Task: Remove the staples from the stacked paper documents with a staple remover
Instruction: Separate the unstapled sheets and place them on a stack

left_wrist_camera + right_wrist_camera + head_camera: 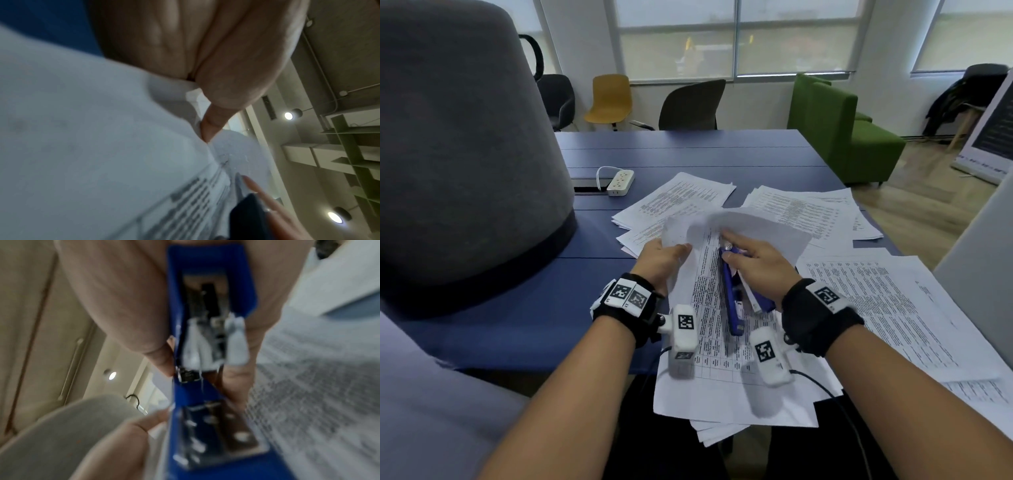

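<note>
Blue remover (734, 291) gripped in right hand (756, 270), tip at stack's (709, 308) top corner, near table's (688, 150) front edge. Left hand (662, 262) pinches top sheet (750, 226) back. Next, prob.: wedge tip under staple w/ care.

No words, numbers or brand names can be read. The printed sheets (887, 301) on the blue surface (688, 150) carry tables of text too small and blurred to make out, and the wrist bands (627, 295) bear only black-and-white square code markers.

The right hand (758, 270) hides the blue tool's (732, 294) tip; both wrist views blur.
</note>
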A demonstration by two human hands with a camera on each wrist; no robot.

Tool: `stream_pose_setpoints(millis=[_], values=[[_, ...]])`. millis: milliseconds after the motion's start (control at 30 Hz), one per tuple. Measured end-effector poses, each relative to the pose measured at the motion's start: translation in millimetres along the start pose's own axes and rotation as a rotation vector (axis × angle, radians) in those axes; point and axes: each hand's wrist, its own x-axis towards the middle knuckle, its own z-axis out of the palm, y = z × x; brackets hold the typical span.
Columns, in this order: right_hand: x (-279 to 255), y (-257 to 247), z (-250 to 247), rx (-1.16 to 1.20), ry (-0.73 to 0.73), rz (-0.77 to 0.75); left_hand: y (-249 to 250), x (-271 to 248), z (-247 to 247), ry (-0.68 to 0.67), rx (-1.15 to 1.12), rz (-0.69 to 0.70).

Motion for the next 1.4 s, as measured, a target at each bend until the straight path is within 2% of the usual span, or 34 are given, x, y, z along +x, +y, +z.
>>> stream_pose_setpoints(millis=[67, 100, 233, 333, 400, 533, 667, 800, 967, 1033, 1133, 1233, 1333, 1400], values=[[2, -1, -2, 0.074, -0.026, 0.014, -2, 3, -1, 0.013, 0.043, -0.021], [2, -2, -3, 0.014, -0.041, 0.000, -3, 5, -2, 0.023, 0.074, -0.031], [-3, -4, -8, -0.477, 0.042, -0.106, -9, 14, -12, 0.136, 0.095, -0.058], [-5, -5, -10, -0.670, 0.047, -0.105, -13, 19, -17, 0.261, 0.154, -0.045], [-6, -5, -9, -0.734, 0.011, -0.079, -19, 26, -19, 0.289, 0.215, -0.023], [-8, -2, -4, -0.728, -0.049, -0.058, -25, 35, -27, 0.235, 0.320, 0.028], [-9, 2, 2, -0.695, -0.108, -0.056, -19, 24, -39, 0.186, 0.644, 0.077], [-14, -4, 14, -0.641, -0.190, -0.074, -11, 4, -56, 0.163, 0.989, 0.058], [-18, -10, 40, -0.637, -0.291, -0.078, -10, -28, -107, 0.031, 1.310, 0.062], [-20, -14, 51, -0.617, -0.331, -0.083, -9, -40, -138, 0.046, 1.455, 0.027], [-31, -29, 71, -0.546, -0.377, -0.125, -9, -54, -193, 0.174, 1.576, -0.037], [-48, -45, 101, -0.446, -0.479, -0.158, -12, -73, -238, 0.245, 1.529, 0.058], [-62, -49, 140, -0.345, -0.599, -0.160, -15, -104, -252, 0.274, 1.285, 0.271], [-70, -46, 169, -0.301, -0.666, -0.153, -18, -128, -254, 0.312, 1.109, 0.332]])
